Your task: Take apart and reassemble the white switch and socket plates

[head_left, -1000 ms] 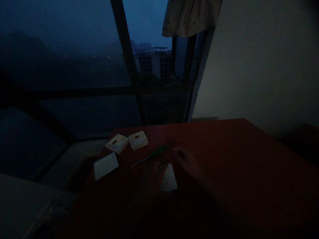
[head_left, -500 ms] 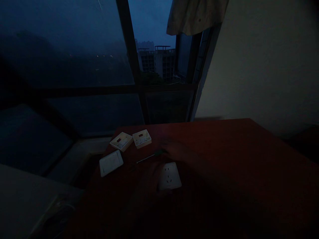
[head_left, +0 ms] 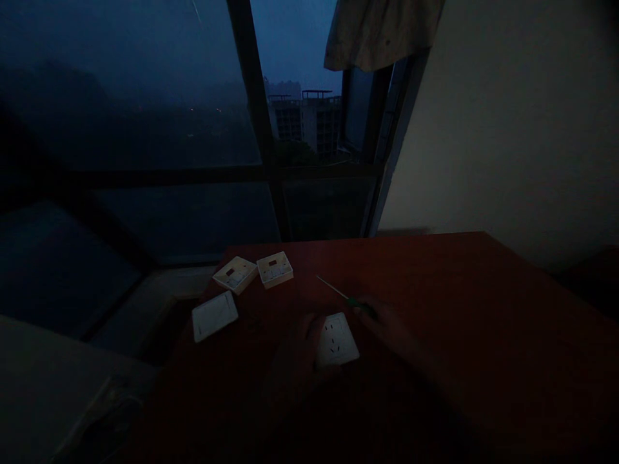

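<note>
A white wall socket [head_left: 338,339] with dark slots faces up near the table's front. My left hand [head_left: 302,351] is closed on its left side, thumb along the lower edge and fingers at the upper left corner. Just right of the socket, my right hand [head_left: 384,320] is wrapped round the green handle of a screwdriver [head_left: 358,303]. Its thin metal shaft points away to the upper left, apart from the socket. The room is dim, so finger detail is faint.
Two open white mounting boxes [head_left: 275,270] lie side by side at the table's far left. Nearer stands a white cover plate [head_left: 215,316] close to the left edge. The reddish table [head_left: 435,277] meets a window [head_left: 178,219] and a pale wall [head_left: 507,142].
My right hand has picked up the screwdriver and drawn it right and nearer, its tip swinging away from me. My left hand and the socket have shifted slightly right.
</note>
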The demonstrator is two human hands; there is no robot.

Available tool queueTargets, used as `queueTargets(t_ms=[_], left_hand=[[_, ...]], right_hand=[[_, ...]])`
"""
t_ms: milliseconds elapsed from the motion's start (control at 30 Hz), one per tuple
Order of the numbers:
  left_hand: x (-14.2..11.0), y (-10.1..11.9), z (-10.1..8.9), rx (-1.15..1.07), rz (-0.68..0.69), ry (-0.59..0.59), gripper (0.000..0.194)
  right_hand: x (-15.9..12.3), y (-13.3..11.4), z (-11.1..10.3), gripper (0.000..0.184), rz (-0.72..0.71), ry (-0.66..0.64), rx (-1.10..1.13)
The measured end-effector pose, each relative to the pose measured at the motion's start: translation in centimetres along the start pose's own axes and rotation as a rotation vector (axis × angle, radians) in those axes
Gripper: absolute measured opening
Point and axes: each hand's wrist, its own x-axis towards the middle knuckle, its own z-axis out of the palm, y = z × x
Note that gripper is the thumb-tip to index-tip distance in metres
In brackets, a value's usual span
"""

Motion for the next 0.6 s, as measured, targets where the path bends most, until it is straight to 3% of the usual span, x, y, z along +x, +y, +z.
queueTargets(t_ms=[133,300,467,600], left_hand=[[0.5,0.1,-0.5,0.057,0.009,0.015,0.079],[3.9,-1.8,-2.9,0.217,-0.004,0.129,0.039],[8.0,-3.0,-3.9,0.34,-0.031,0.049,0.018],[9.0,-3.0,-3.3,0.339,-0.041,-0.004,0.023]], right_hand=[[-1.2,0.5,0.6,0.026,0.055,0.042,0.082],[-1.4,1.1,1.1,0.03,0.143,0.124,0.165],[-1.6,0.8,1.1,0.031,0.183,0.148,0.207],[-1.8,0.6,1.0,0.03,0.192,0.136,0.212]])
